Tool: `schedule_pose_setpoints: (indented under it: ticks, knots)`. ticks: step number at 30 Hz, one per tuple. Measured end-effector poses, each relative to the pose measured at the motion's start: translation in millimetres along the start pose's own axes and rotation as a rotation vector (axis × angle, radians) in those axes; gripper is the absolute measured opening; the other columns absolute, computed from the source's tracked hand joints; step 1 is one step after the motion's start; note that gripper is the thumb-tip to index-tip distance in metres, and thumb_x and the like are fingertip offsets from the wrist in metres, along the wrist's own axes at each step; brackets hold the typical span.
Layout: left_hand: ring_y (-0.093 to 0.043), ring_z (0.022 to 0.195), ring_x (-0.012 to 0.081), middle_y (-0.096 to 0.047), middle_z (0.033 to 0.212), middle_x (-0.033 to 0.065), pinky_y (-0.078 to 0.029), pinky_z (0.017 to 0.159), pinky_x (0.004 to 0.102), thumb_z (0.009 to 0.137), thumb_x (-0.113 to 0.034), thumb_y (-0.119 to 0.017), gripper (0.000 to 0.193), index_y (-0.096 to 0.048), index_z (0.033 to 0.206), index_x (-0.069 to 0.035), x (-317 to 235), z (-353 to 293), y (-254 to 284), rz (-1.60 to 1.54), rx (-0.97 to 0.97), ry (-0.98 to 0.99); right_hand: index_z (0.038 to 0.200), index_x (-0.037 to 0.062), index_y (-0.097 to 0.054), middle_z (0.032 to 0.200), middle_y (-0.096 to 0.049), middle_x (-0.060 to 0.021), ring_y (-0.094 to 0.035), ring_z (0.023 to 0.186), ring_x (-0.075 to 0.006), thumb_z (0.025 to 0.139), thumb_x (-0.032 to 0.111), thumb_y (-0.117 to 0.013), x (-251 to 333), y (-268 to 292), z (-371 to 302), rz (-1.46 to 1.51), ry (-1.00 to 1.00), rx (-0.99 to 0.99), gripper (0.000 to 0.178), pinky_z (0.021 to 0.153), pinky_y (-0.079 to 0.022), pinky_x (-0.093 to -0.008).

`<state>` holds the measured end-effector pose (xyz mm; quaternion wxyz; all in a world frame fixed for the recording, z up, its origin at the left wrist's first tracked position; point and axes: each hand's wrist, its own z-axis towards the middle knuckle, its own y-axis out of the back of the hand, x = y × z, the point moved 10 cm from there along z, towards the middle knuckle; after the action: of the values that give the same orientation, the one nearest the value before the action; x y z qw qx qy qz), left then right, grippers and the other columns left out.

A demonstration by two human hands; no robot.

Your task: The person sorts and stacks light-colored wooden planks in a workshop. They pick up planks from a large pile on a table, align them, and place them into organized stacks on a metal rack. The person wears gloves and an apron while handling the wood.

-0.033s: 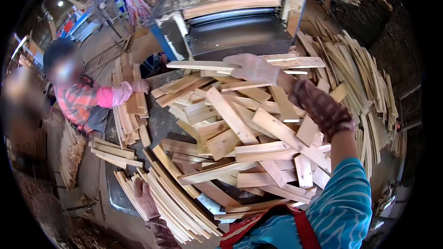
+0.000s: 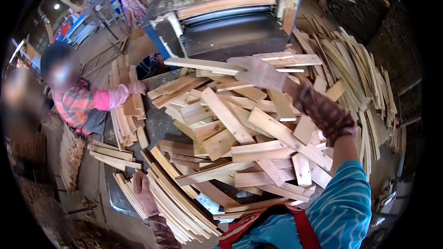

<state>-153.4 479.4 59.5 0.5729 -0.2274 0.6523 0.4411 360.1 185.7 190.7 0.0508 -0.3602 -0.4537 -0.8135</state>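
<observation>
— While the right hand [image 2: 258,71], in a pale worn work glove, is stretched out ahead, what has it got?

— Its fingers are closed over one end of a long pale flat wooden slat [image 2: 203,64], which lies level across the front of the grey planing machine [image 2: 230,27], just above the heap.

— And the left hand [image 2: 144,192]?

— Low down, also gloved, pressed against the edge of a fanned bundle of thin light wooden strips [image 2: 177,203]; whether it grips them I cannot tell.

— Between the two?

— A loose heap of short pale wooden offcuts [image 2: 240,143] piled crosswise on the dark metal table [image 2: 159,120].

— Anyone else?

— A person in a red checked shirt [image 2: 74,103] at the left, a pink-gloved hand [image 2: 136,87] on an upright stack of boards [image 2: 122,101].
</observation>
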Motion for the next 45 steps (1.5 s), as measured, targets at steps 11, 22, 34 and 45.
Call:
schedule_pose_setpoints:
  ticks: [11,22,34,45]
  knots:
    - [-0.065,0.100,0.0244,-0.061,0.122,0.0121,-0.056,0.095,0.0439,0.093,-0.018,-0.067,0.057,-0.043,0.144,-0.005,-153,-110,-406,-0.923,0.704,0.375,0.147,0.0072,-0.049,0.138,-0.057,-0.0200,-0.064,0.116,-0.0344,0.093,0.029,-0.071,81,-31,-272,0.254,-0.224,-0.095,0.062,0.095,-0.052,-0.0429]
    - [-0.070,0.081,0.0257,-0.064,0.101,0.0105,-0.064,0.073,0.0410,0.090,-0.017,-0.070,0.043,-0.054,0.129,-0.007,-82,-129,-400,-0.948,0.702,0.631,0.121,0.0085,-0.066,0.103,-0.072,-0.0203,-0.070,0.098,-0.0354,0.098,0.031,-0.054,-130,5,-133,-0.350,-0.486,0.243,0.035,0.085,-0.057,-0.0468]
    - [-0.071,0.088,0.0274,-0.065,0.116,0.0162,-0.062,0.079,0.0465,0.090,-0.014,-0.064,0.054,-0.046,0.140,-0.005,-52,-134,-386,-0.891,0.617,0.593,0.112,0.0078,-0.068,0.109,-0.069,-0.0133,-0.068,0.104,-0.0309,0.088,0.015,-0.060,-199,-89,-52,-0.769,-0.107,0.278,0.026,0.086,-0.056,-0.0430]
    - [-0.066,0.078,0.0191,-0.068,0.107,0.0118,-0.057,0.069,0.0391,0.091,-0.020,-0.071,0.043,-0.054,0.128,-0.006,-70,-145,-345,-0.836,0.442,0.501,0.137,0.0115,-0.054,0.091,-0.069,-0.0180,-0.069,0.088,-0.0333,0.098,0.024,-0.052,-92,20,-74,-0.682,-0.054,0.123,0.041,0.072,-0.056,-0.0457]
